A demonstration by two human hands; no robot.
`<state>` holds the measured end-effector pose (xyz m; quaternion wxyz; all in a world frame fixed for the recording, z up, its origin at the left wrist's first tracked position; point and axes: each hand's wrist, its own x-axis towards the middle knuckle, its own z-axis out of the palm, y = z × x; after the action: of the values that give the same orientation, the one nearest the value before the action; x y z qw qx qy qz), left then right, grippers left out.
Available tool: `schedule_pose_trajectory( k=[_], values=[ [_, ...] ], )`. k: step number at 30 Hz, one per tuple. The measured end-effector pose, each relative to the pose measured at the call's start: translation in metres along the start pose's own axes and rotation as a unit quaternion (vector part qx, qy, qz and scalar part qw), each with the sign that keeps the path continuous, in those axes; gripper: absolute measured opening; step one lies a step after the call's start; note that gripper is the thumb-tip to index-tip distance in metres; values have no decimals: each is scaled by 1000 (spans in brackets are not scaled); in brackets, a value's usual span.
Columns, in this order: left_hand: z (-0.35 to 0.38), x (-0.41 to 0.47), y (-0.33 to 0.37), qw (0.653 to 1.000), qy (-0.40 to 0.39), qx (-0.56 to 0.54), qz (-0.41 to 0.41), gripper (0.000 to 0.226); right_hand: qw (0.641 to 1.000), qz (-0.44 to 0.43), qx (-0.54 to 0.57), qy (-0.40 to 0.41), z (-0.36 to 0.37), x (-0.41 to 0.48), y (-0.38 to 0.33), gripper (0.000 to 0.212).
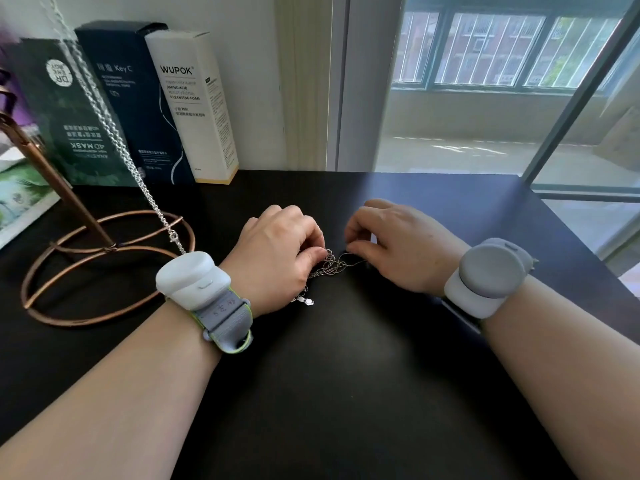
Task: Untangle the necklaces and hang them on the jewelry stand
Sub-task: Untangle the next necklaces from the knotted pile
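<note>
— Black bench beside a big window: is that the whole setting?

— Yes. Both forearms reach across it, and the tangled necklaces lie on the bench right between the hands.

— What are the hands doing?

— The left hand has its fingers curled and pinches the left side of the knot between thumb and fingertips. The right hand, fingers also curled, pinches a thin strand on the knot's right side. Two small pale tags on the chains lie just by the heel of the left hand, nearer the person.

— And the jewelry stand?

— The copper jewelry stand sits to the left of the left hand. Its round wire base is on the bench and its stem slants up and out of view. One silver chain hangs from it and runs down to the base, just beyond the left wrist.

— Any containers?

— Three cartons stand upright beyond the stand, far to the left of the hands: a green mask box, a dark blue box and a white cleansing foam box, side by side. Their contents do not show, so I cannot tell what is in them.

— Anything on the wrists?

— A white device is strapped on the left and a grey device on the right.
</note>
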<state>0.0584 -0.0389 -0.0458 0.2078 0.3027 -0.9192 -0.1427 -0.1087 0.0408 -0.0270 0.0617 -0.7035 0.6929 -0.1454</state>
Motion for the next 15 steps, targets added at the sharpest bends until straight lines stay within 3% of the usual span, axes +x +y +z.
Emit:
schedule_pose_trajectory(
  k=[3, 7, 10, 15],
  values=[
    [-2, 0, 2, 999, 27, -44, -10, 7, 1000, -5, 8, 14, 2, 0, -1, 24],
    [-8, -1, 8, 981, 71, -171, -54, 7, 1000, -23, 19, 7, 4, 0, -2, 17],
    [-6, -1, 7, 959, 95, -253, -81, 8, 999, -28, 18, 1, 4, 1, -3, 9],
    [-6, 0, 10, 905, 109, -390, -129, 9, 999, -30, 32, -3, 6, 0, -4, 14]
  ],
)
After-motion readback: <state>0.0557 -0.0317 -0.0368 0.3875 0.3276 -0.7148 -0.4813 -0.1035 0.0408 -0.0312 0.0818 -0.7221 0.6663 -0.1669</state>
